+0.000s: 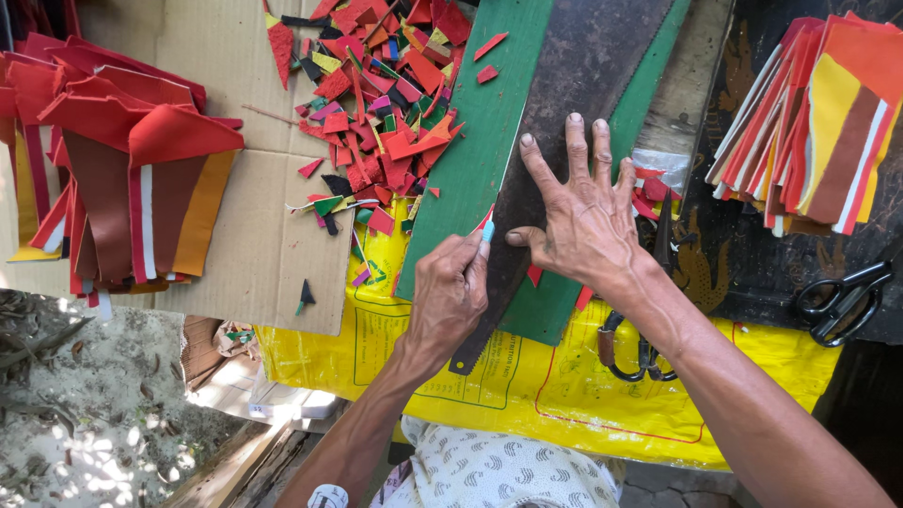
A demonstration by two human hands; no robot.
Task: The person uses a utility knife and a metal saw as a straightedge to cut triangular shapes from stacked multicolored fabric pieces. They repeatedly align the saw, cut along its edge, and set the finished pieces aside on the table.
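Cutting along a saw blade on green sheet

The right hand [585, 221] lies spread flat on the dark saw blade [574, 85]; the left hand [450, 293] grips probably a small knife [486, 229] at the blade's edge, over the green sheet [470, 160].

Green sheet [475, 141], dark rusty saw blade [574, 85], red, yellow and green scraps [386, 103], yellow sack [527, 395]

Low surface [724, 273], dark and patterned at the right, draped in front with a yellow printed sack [564, 395]. Flat cardboard sheet [254, 235] spread over the left part, heaped with coloured scraps [386, 103] and a stack of red pieces [113, 169]. Green strip [470, 150] laid slantwise across the middle. Black scissors [842, 301] at the right edge, beside a fanned pile of striped pieces [818, 122].
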